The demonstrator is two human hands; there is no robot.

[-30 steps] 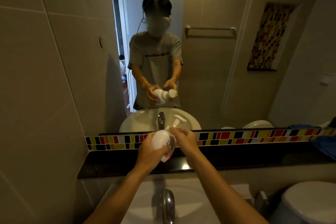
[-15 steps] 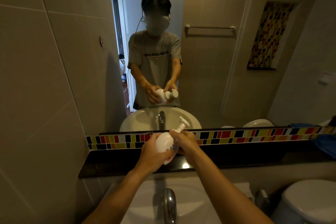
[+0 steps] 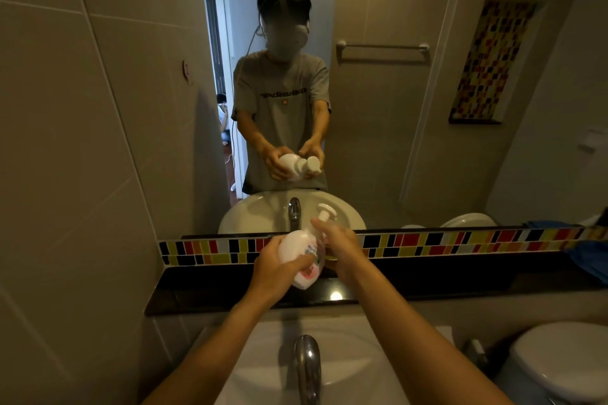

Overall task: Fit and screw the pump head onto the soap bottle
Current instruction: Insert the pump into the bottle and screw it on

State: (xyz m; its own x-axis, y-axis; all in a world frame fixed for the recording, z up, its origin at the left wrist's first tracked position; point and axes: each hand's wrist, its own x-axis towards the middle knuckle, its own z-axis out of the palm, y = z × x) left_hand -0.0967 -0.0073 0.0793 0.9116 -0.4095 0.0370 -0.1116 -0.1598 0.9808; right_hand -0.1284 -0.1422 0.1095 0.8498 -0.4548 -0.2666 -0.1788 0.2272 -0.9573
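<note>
While left hand [image 3: 274, 268] clasps soap bottle [image 3: 301, 260] above faucet [image 3: 307, 368], right hand [image 3: 340, 248] pinches pump head [image 3: 324, 214] collar; tilted bottle risks cross-threading, leakage.

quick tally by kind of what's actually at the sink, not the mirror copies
soap bottle: 1
pump head: 1
hands, left hand and right hand: 2
faucet: 1
sink: 1
toilet: 1
total: 7
</note>
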